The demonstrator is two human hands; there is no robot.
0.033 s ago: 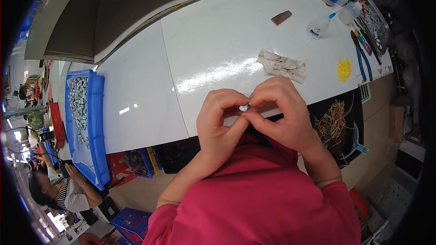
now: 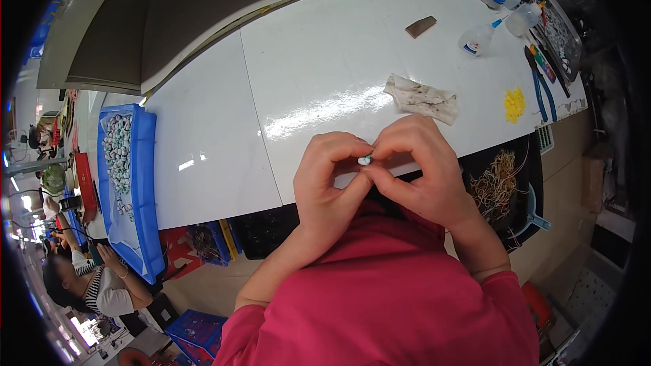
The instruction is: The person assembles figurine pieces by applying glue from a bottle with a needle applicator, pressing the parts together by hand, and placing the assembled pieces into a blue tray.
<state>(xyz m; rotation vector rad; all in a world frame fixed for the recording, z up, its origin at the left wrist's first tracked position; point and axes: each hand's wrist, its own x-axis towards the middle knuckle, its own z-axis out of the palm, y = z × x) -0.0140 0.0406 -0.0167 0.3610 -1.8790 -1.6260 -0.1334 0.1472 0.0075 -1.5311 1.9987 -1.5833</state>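
A small rounded white piece with green on it [image 2: 365, 160] is pinched between the fingertips of both hands, above the table's near edge. My left hand [image 2: 328, 179] is closed on it from the left, thumb and forefinger meeting at the piece. From the right, my right hand [image 2: 422, 173] has its thumb and forefinger closed against the same piece. The fingers hide part of it, and its exact kind is too small to make out. Just beyond my right hand lies a crumpled, stained white cloth [image 2: 422, 99].
A blue tray [image 2: 142, 183] of similar small pieces stands left on the white table [image 2: 203, 183]. At right are yellow bits [image 2: 514, 105], pliers [image 2: 540, 88], a squeeze bottle [image 2: 477, 39] and a bin of wires [image 2: 494, 186]. A brown block [image 2: 421, 26] lies farther back. Another person [image 2: 102, 278] works at far left.
The small piece has turned slightly between my fingertips, so less green and more white shows. Both hands stay in nearly the same place.
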